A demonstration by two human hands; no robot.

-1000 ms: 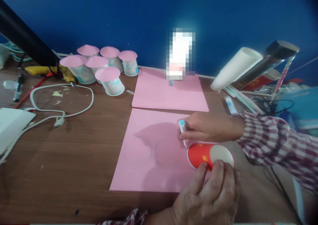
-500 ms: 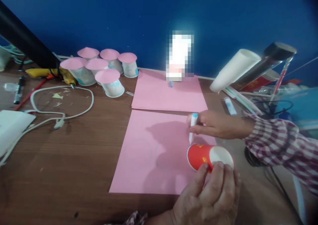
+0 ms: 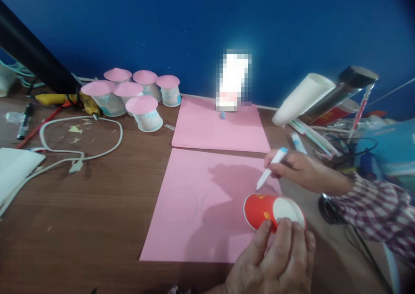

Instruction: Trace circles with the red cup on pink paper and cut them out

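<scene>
A red paper cup [image 3: 259, 209] with yellow print stands mouth-down on a pink sheet of paper [image 3: 181, 238], its white bottom facing up. My left hand [image 3: 272, 259] is closed around the cup's bottom end, fingers on the near side. Between the fingers of my right hand [image 3: 292, 166] is a white marker [image 3: 270, 170] with a blue end. The marker slants, its tip just beyond the cup's far rim; whether the tip touches the paper I cannot tell. Faint curved pen lines, one a circle [image 3: 196, 203], show on the sheet's left half.
Several white cups with pink cone tops [image 3: 147, 116] stand at the back left. Behind the sheet lies a pink paper stack [image 3: 194, 129]. A glue gun [image 3: 58, 98] and a white cable [image 3: 121, 134] lie left; a white roll [image 3: 303, 99] leans right, with a white tube [image 3: 298, 142] nearer.
My right hand has shifted right and slightly nearer, and the marker has gone from almost upright to slanted, its tip moving right along the cup's far side. My left hand still holds the cup.
</scene>
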